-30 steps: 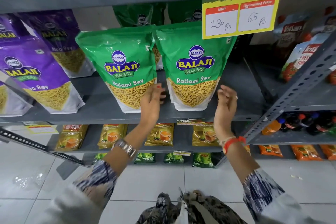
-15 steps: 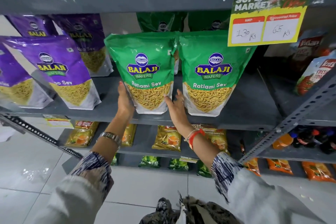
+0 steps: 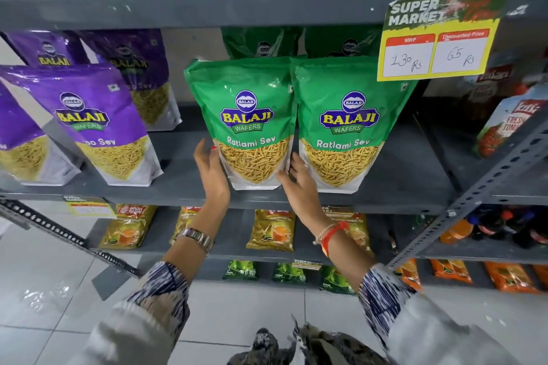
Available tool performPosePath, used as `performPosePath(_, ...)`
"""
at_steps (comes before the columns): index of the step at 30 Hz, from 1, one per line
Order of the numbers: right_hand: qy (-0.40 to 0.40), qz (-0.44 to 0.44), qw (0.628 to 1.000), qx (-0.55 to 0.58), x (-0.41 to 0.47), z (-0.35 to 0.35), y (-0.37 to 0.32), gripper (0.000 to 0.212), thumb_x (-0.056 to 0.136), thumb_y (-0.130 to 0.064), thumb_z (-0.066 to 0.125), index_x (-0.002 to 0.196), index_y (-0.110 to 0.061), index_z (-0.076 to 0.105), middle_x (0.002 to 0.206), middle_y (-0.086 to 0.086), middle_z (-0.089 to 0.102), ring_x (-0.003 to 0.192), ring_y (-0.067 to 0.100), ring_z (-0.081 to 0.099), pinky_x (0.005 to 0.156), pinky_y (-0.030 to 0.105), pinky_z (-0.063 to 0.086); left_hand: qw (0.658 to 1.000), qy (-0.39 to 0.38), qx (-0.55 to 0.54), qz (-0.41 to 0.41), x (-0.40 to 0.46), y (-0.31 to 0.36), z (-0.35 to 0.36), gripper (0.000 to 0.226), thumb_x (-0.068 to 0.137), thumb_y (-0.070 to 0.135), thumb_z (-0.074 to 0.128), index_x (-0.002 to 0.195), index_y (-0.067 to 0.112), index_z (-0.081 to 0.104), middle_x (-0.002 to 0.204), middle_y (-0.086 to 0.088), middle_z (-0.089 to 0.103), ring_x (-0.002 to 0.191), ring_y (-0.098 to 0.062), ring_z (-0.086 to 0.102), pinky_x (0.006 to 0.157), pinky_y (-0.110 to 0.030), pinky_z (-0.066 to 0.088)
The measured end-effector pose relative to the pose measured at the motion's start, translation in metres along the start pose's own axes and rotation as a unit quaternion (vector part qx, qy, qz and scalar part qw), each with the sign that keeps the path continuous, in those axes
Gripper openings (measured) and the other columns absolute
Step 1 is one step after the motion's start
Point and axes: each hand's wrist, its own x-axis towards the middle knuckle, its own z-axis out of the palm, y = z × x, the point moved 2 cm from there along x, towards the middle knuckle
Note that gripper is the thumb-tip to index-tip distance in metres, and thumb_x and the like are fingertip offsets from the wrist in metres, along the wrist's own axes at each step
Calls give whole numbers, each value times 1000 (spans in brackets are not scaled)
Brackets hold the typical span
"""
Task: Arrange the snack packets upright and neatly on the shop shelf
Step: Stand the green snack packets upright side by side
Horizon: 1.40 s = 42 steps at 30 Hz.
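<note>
A: Grip first. What did you log?

B: I had both hands flanking the left green Ratlami Sev packet [image 3: 247, 124], centre of frame. My left hand [image 3: 212, 175] was at its lower left edge, fingers spread, thumb touching the bag. My right hand [image 3: 298, 187] was at its lower right corner, in the seam with the right green packet [image 3: 345, 127], fingers loose. Neither hand clamped on anything; more bracketing than gripping.

A: Packet position?

B: It stood upright on the grey shelf [image 3: 400, 184], base near the front lip, side touching its twin. More green packets sat behind both.

A: Step?

B: I judged it as squaring up that left packet, task partly along.

A: And outward?

B: The purple packets [image 3: 89, 124] at frame left leaned noticeably. The price tag [image 3: 439, 38] hung upper right.

A: Next move?

B: Probably nudge the base flush, release, then shift left to the purples. Light touch needed; these pouches could tip easily.
</note>
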Motion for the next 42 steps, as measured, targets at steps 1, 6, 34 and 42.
performPosePath(1, 63, -29, 998, -5, -9, -7, -1, 36, 91, -15, 55, 125, -1, 53, 101, 8, 67, 90, 9, 64, 80, 26, 54, 998, 51, 9, 45, -9, 3, -1, 37, 92, 25, 42, 128, 13, 41, 117, 8, 49, 107, -8, 50, 99, -33, 43)
performPosePath(6, 429, -114, 895, -47, -22, -80, 9, 17, 83, -19, 61, 100, -19, 58, 87, 11, 65, 61, 7, 56, 53, 24, 45, 979, -85, 62, 177, -79, 5, 37, 24, 88, 7, 42, 111, 3, 49, 98, 9, 52, 88, 8, 50, 78, -8, 41)
performPosePath(34, 242, 11, 961, 130, 24, -143, 36, 21, 97, -25, 43, 116, -18, 43, 107, -6, 58, 98, 6, 59, 77, 12, 50, 927, -355, 118, -28, -99, -21, 117, 66, 89, 43, 37, 147, 23, 13, 156, 2, 19, 142, -15, 23, 118, -44, 22)
performPosePath(42, 343, -98, 930, 82, -11, -114, 29, 19, 82, -9, 47, 100, -17, 49, 99, 14, 49, 81, 2, 52, 74, 15, 43, 976, -93, 83, 177, -98, 1, 46, 23, 90, 12, 42, 111, 12, 52, 102, 4, 55, 93, 0, 52, 78, -12, 44)
